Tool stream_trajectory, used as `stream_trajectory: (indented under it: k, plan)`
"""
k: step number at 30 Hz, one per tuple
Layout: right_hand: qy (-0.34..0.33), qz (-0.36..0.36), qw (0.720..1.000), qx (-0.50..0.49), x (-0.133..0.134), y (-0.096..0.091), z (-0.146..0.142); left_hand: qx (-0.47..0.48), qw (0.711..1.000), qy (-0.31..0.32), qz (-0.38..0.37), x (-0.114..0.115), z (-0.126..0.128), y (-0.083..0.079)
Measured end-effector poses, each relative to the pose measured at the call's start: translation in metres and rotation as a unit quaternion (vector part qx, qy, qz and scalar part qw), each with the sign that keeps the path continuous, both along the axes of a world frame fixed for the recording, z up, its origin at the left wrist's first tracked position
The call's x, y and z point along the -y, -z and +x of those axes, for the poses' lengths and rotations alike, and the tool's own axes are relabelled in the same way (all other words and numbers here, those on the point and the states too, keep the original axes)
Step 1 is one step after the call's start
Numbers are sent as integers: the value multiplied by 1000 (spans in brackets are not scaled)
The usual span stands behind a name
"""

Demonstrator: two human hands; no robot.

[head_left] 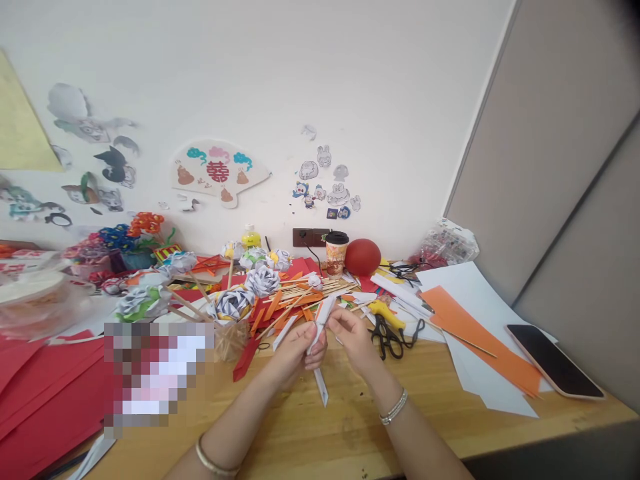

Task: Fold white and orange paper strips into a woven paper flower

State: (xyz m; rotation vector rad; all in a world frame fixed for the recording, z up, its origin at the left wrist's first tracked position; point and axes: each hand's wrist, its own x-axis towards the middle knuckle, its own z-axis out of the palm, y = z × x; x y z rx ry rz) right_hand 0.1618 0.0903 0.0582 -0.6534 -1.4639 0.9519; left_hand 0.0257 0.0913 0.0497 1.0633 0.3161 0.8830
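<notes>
Between both hands, over the front of the wooden table, is a folded white paper strip. My left hand has its fingers wrapped round the strip's lower part. The fingertips of my right hand pinch the strip near its upper part; the exact contact is partly hidden. Another narrow folded paper strip lies on the table just below my left hand. Finished paper roses in white, some with green or yellow parts, stand on sticks to the left.
Right of my hands lie black-handled scissors and a yellow glue gun. Behind stand a paper cup and a red balloon. Orange paper and a phone lie right, red paper left.
</notes>
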Motion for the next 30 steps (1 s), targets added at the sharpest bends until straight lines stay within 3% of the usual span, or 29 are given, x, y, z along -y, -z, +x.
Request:
stream_trajectory:
  k: [9,15,19,21,23,26,30]
  plan:
    - [-57,-19,998,14,8,-8,-5,70,989,116,-55,3,-2,1]
    - [-48,-68,995,-48,4,5,-12,73,981,161,-80,3,1,4]
    - [-5,-104,991,-80,-2,13,-15,-12,998,39,-47,1,10,5]
    - [29,-110,990,-84,-5,14,-16,-65,994,-89,-5,-3,14,8]
    - [68,-111,987,-93,-7,14,-18,-111,965,-228,60,-7,16,14]
    - [116,-122,980,-107,-8,14,-23,-155,933,-288,152,-11,16,23]
    - [142,-141,973,-112,-4,11,-35,-167,912,-324,190,-12,17,29]
